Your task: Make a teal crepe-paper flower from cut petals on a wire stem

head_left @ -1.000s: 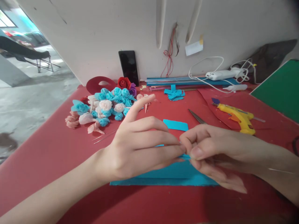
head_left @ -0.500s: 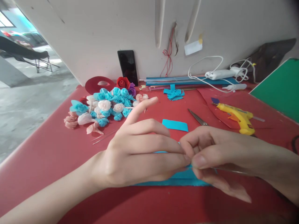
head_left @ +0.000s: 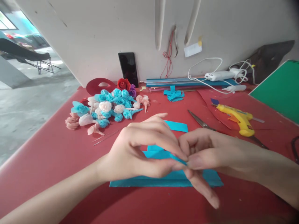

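Note:
A small piece of blue crepe paper [head_left: 177, 159] is pinched between the thumb and forefinger of my left hand [head_left: 142, 149]. Against its right end press the thumb and fingers of my right hand [head_left: 205, 155], with the little finger stretched downward. Whatever else lies within the right fingertips is hidden. Beneath both hands a large flat sheet of blue crepe paper [head_left: 140, 182] lies on the red table [head_left: 140, 208]. Just beyond my hands is a cut blue strip [head_left: 178, 126], partly covered by my left fingers.
Finished paper roses [head_left: 105, 107] are heaped at the left, with thin wires [head_left: 106, 137] in front. Scissors [head_left: 202, 122] and a yellow glue gun [head_left: 240, 118] lie at the right. Small blue scraps [head_left: 173, 94], a phone [head_left: 128, 68] and a white power strip [head_left: 219, 75] stand farther back.
My left hand has turned, its raised forefinger coming down to meet the thumb, so the blue piece now shows. My right hand has shifted slightly left. A thin wire seen under it is out of sight.

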Demonstrator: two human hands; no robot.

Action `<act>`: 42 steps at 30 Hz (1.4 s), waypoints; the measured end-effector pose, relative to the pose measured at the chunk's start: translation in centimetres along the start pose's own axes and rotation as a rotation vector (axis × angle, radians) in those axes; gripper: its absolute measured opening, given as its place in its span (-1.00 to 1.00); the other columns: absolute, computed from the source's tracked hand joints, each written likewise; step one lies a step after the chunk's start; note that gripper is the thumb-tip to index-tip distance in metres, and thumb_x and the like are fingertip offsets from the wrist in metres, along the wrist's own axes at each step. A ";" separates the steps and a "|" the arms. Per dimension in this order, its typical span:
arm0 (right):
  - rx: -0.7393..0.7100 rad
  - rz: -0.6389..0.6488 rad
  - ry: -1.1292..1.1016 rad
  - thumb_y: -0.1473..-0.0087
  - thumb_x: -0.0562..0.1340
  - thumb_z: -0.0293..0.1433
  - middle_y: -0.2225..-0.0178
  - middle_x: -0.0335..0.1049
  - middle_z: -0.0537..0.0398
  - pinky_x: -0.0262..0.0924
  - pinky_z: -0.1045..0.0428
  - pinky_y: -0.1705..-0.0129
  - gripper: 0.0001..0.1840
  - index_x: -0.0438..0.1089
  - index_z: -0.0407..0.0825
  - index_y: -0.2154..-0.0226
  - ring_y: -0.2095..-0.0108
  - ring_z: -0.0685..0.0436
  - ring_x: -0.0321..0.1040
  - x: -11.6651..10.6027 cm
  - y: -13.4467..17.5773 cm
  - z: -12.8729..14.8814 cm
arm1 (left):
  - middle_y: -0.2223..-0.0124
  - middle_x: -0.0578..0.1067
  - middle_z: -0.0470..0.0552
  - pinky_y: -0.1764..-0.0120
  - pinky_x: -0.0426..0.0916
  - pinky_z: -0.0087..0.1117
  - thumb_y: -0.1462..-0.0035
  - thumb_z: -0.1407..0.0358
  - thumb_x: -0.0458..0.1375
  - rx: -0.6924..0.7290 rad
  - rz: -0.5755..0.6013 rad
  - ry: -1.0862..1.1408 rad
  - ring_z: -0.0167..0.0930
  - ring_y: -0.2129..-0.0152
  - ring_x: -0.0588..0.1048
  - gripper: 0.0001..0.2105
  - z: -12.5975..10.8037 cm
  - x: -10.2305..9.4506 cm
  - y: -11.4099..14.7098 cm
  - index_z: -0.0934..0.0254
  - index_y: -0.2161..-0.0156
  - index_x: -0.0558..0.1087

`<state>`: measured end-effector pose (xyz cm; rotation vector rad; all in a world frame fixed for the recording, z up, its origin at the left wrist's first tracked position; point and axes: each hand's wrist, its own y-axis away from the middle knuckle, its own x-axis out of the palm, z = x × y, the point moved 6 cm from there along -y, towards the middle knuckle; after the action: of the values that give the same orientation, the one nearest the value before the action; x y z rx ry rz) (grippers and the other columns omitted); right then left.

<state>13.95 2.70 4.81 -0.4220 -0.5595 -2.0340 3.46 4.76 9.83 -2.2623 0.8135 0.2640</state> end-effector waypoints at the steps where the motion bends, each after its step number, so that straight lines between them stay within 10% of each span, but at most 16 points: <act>1: -0.027 0.007 -0.002 -0.12 0.10 -0.48 0.60 0.36 0.17 0.13 0.24 0.49 -0.88 0.30 -0.15 0.42 0.57 0.14 0.34 0.1 -0.1 0.1 | 0.48 0.52 -0.06 0.24 0.35 -0.30 0.13 0.47 0.25 -0.023 -0.005 0.044 -0.44 0.52 0.45 -0.88 0.3 0.0 0.0 0.22 0.42 0.50; 9: -0.181 -0.197 0.094 -0.02 0.22 -0.50 0.49 0.42 0.21 0.22 0.24 0.38 -0.88 0.42 -0.07 0.50 0.42 0.14 0.35 -0.3 -0.5 1.4 | 0.52 0.45 -0.12 0.12 0.34 -0.29 0.06 0.37 0.25 -0.233 -0.185 0.334 -0.48 0.49 0.44 -0.95 1.9 0.2 0.9 0.18 0.42 0.52; 24: -0.245 -0.537 0.142 0.11 0.30 -0.52 0.62 0.40 0.18 0.30 0.26 0.57 -0.95 0.45 -0.08 0.54 0.59 0.08 0.37 0.0 0.4 1.1 | 0.41 0.43 -0.07 0.60 0.38 -0.54 0.10 0.41 0.26 -0.320 -0.381 0.350 -0.51 0.55 0.42 -0.91 1.3 0.7 1.6 0.19 0.41 0.54; 42: -0.334 -0.583 0.287 -0.03 0.21 -0.48 0.37 0.45 0.12 0.34 0.22 0.39 -0.86 0.44 -0.07 0.30 0.34 0.05 0.40 -1.5 -0.2 1.9 | 0.48 0.46 -0.18 0.43 0.37 -0.55 0.04 0.39 0.22 -0.403 -0.463 0.208 -0.54 0.50 0.44 -0.93 3.6 -0.8 1.6 0.18 0.49 0.51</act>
<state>14.70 4.91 5.60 -0.1579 -0.1673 -2.7073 2.04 6.74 6.61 -2.8151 0.3306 -0.0309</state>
